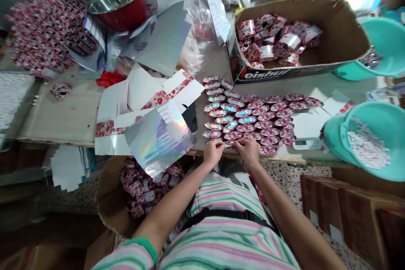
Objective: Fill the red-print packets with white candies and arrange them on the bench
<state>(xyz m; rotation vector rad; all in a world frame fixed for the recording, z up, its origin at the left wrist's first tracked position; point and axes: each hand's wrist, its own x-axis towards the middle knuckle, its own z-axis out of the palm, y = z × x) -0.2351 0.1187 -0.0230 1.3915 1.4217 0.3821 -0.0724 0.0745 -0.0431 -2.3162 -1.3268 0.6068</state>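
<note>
Rows of small strawberry-printed cartons [243,120] with oval tops stand close together at the table's front edge. Those on the left carry shiny rainbow strips across the top, while the right ones show a round pink opening. My left hand [213,152] pinches at the left end of a front-row carton [230,144]. At its other end, the fingers of my right hand [249,150] are closed in a pinch too. Whether a thin strip lies between the fingertips is too small to tell. Left of the hands, a rainbow-foil sheet [158,139] overhangs the table edge.
An open cardboard box [335,25] of printed cartons stands behind the rows. Two turquoise buckets [338,135] are at right, the nearer holding small white pieces. White printed card [107,105], a red pot [126,12] and a carton pile [47,29] occupy the left.
</note>
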